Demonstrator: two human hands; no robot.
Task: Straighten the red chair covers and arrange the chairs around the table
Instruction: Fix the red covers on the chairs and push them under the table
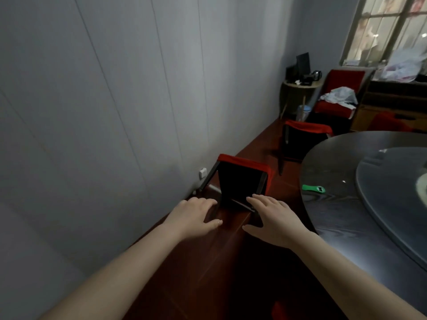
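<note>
A dark chair (238,183) stands between the wall and the round table (335,211), its red cover (245,163) bunched along the top of its back. My left hand (196,215) reaches toward the chair's near left corner, fingers relaxed. Spread flat, my right hand (275,218) hovers at its near right corner. Whether either hand touches the chair is unclear. A second chair (300,142) with a rumpled red cover (308,127) stands farther along the table's edge. At the back a third red-covered chair (339,93) holds white bags.
The grey wall (115,112) runs close on the left, with a socket (202,173) low down. A green bottle opener (313,188) lies on the table beside a glass turntable (392,188). A small round stand (300,88), a wooden cabinet (392,105) and a window (388,31) fill the far corner.
</note>
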